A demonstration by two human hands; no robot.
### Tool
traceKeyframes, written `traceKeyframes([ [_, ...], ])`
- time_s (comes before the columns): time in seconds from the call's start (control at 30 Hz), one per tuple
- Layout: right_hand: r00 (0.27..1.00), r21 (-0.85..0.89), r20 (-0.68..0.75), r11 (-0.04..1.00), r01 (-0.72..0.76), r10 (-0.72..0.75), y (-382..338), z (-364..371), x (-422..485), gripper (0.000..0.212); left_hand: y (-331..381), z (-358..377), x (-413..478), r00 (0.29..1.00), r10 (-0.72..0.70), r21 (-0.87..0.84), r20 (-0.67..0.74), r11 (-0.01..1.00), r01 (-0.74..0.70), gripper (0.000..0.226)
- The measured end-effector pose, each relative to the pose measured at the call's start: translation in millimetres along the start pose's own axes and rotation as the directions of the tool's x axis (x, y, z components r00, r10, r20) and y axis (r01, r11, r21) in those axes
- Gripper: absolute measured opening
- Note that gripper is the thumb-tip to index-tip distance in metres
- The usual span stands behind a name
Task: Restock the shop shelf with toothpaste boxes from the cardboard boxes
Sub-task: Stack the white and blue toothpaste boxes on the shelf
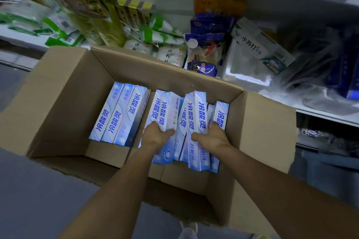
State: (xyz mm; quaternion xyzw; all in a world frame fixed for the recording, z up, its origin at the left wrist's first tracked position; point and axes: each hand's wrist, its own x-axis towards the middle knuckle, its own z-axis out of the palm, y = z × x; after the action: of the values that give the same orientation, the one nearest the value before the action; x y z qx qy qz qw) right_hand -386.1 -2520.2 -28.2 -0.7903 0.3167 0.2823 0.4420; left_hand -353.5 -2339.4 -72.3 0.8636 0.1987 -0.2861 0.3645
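Slippage is looking like the main risk from where I am standing. The person is squeezing a loose bundle of toothpaste boxes (180, 114) between the left hand (155, 135) and the right hand (212, 137), inside the open cardboard box (66, 91) in front of the shelf (320, 108). Both sets of fingers (154, 124) are curling round the outermost boxes, with the thumbs lying across the top. The fingertips are hidden, so I cannot tell how far under they are reaching.

The bundle is sitting fanned and uneven, so the middle boxes could be sliding out on the lift, or the thin card walls could be buckling under a harder squeeze.

These cartons are looking long, slim and glossy, blue and white. Three more cartons (118, 116) are lying side by side at the left of the box. The cardboard is showing matte brown, its flaps standing open.
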Motion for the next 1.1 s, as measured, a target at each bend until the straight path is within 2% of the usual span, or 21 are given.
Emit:
traceKeyframes([
  [0.03, 0.999, 0.045, 0.023, 0.999, 0.031, -0.032, -1, -6, -6, 0.038, 2, -3, -9, 1.0, -0.028, -0.102, 0.009, 0.994, 0.028, 0.049],
  [0.1, 0.993, 0.091, 0.075, 0.992, 0.085, -0.092, -3, -19, -17, 0.035, 8, -11, -30, 0.997, -0.072, -0.276, 0.027, 0.958, 0.077, 0.059],
  [0.13, 0.989, 0.136, 0.095, 0.986, 0.097, -0.111, -4, -26, -23, 0.032, 13, -15, -42, 0.996, -0.073, -0.353, 0.046, 0.932, 0.084, 0.056],
  [0.2, 0.981, 0.242, 0.13, 0.964, 0.107, -0.142, -10, -41, -42, 0.024, 24, -21, -72, 0.998, -0.047, -0.481, 0.053, 0.874, 0.066, 0.027],
  [0.27, 0.972, 0.32, 0.171, 0.942, 0.098, -0.159, -15, -57, -64, 0.034, 35, -24, -103, 0.997, -0.03, -0.555, 0.068, 0.829, 0.063, 0.011],
  [0.33, 0.957, 0.368, 0.212, 0.923, 0.108, -0.197, -19, -78, -86, 0.037, 46, -25, -135, 0.997, 0.0, -0.626, 0.081, 0.778, 0.051, 0.013],
  [0.43, 0.925, 0.415, 0.278, 0.901, 0.128, -0.259, -18, -119, -122, 0.03, 70, -23, -180, 0.996, 0.019, -0.715, 0.088, 0.697, 0.05, 0.027],
  [0.53, 0.908, 0.419, 0.25, 0.883, 0.213, -0.337, -9, -163, -158, 0.015, 101, -13, -226, 0.997, 0.04, -0.752, 0.061, 0.658, 0.02, 0.041],
  [0.63, 0.897, 0.359, 0.152, 0.869, 0.34, -0.414, 6, -206, -197, 0.011, 135, 3, -272, 0.993, 0.093, -0.775, 0.072, 0.632, -0.003, 0.042],
  [0.7, 0.869, 0.275, 0.109, 0.855, 0.44, -0.482, 18, -234, -225, 0.014, 160, 14, -304, 0.987, 0.151, -0.776, 0.064, 0.629, -0.045, 0.033],
  [0.8, 0.842, 0.155, 0.084, 0.842, 0.517, -0.533, 37, -279, -261, 0.035, 197, 32, -352, 0.962, 0.267, -0.765, 0.049, 0.63, -0.136, 0.032],
  [0.9, 0.844, -0.001, -0.023, 0.844, 0.536, -0.536, 55, -329, -290, 0.051, 230, 47, -396, 0.928, 0.371, -0.711, 0.034, 0.661, -0.239, 0.035],
  [1.0, 0.805, -0.086, -0.099, 0.811, 0.579, -0.585, 75, -377, -313, 0.047, 260, 62, -435, 0.913, 0.408, -0.705, 0.013, 0.651, -0.282, 0.019],
  [1.1, 0.741, -0.138, -0.141, 0.754, 0.642, -0.657, 90, -422, -342, 0.04, 288, 73, -466, 0.914, 0.405, -0.737, -0.012, 0.614, -0.282, 0.025],
])
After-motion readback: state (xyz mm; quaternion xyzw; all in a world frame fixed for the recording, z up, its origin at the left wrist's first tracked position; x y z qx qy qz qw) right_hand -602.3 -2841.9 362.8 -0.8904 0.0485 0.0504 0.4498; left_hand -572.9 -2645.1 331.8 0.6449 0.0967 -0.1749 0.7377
